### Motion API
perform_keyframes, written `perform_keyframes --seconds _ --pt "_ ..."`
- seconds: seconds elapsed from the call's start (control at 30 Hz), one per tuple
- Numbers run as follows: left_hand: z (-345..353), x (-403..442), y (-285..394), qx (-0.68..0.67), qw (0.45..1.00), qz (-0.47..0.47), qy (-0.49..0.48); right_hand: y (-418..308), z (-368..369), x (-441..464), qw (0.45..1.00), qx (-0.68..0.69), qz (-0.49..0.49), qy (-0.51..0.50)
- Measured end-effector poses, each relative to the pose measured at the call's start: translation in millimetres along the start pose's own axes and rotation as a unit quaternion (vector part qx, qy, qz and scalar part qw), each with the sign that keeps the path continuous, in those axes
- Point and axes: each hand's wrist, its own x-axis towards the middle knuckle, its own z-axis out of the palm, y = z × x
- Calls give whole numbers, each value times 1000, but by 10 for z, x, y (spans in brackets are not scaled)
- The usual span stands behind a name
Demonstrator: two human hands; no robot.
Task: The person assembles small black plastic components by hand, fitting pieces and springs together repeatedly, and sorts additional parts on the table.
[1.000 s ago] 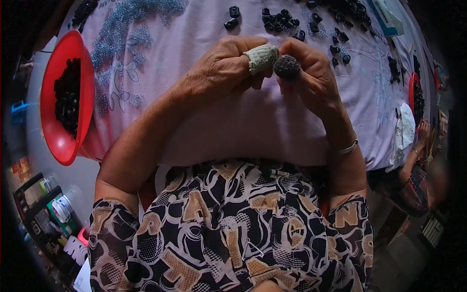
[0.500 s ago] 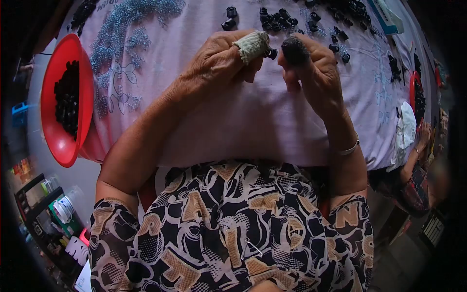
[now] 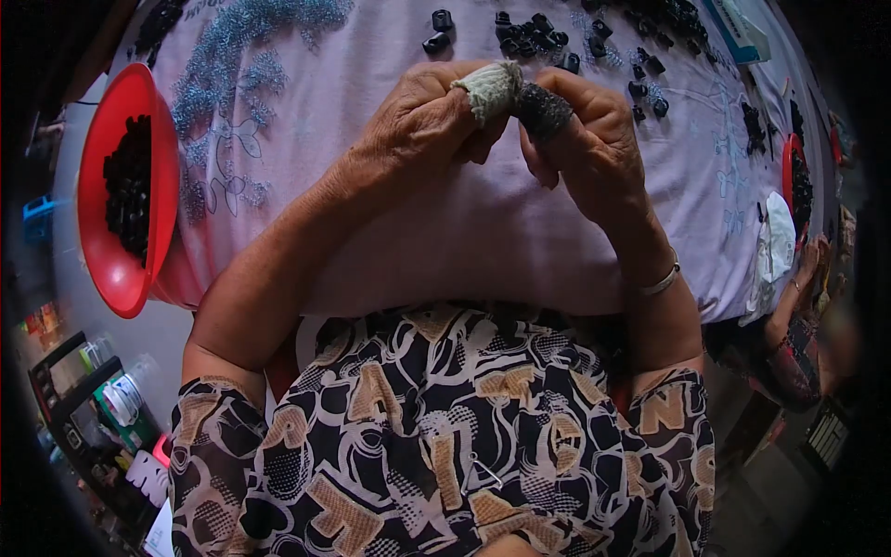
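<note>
Left hand point(image 3: 422, 116) and right hand point(image 3: 599, 144) are curled in, white cover point(image 3: 489, 91) against dark cover point(image 3: 545, 111); can't tell what's pinched. Nearest loose black piece point(image 3: 569, 62)'s just beyond the right grip.

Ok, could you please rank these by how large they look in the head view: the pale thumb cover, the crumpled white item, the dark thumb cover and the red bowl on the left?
1. Red bowl
2. Crumpled white item
3. Pale thumb cover and dark thumb cover: too alike to rank
</note>
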Motion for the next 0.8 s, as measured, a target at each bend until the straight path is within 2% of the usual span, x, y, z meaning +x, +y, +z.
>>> perform_keyframes --seconds 0.17,0.23,0.33,0.37,0.43,0.5,0.57,0.63,0.7,0.8 --pt "10 14 53 60 997 22 38 1 113 8 1000 -11 -6 26" --pt "26 -6 184 -70 985 -152 39 11 137 -6 999 2 -7 39" --pt "-56 -3 159 -10 990 -138 1 -15 142 -25 999 -4 -21 35" --pt "-38 11 162 -11 991 -136 0 -27 129 -32 999 42 14 19" --pt "14 21 166 174 978 42 105 -26 114 -46 995 89 50 2" --pt "-4 19 221 226 968 62 87 -11 94 -38 984 166 63 9" --pt "3 34 236 300 941 154 30 -96 50 -33 984 160 78 -10" --pt "8 21 193 318 938 138 24 -84 29 -41 983 157 94 -26" --pt "2 33 119 372 909 185 37 32 19 -51 982 167 78 -45" --pt "31 22 155 329 929 165 28 -31 -35 -50 984 135 97 -66"
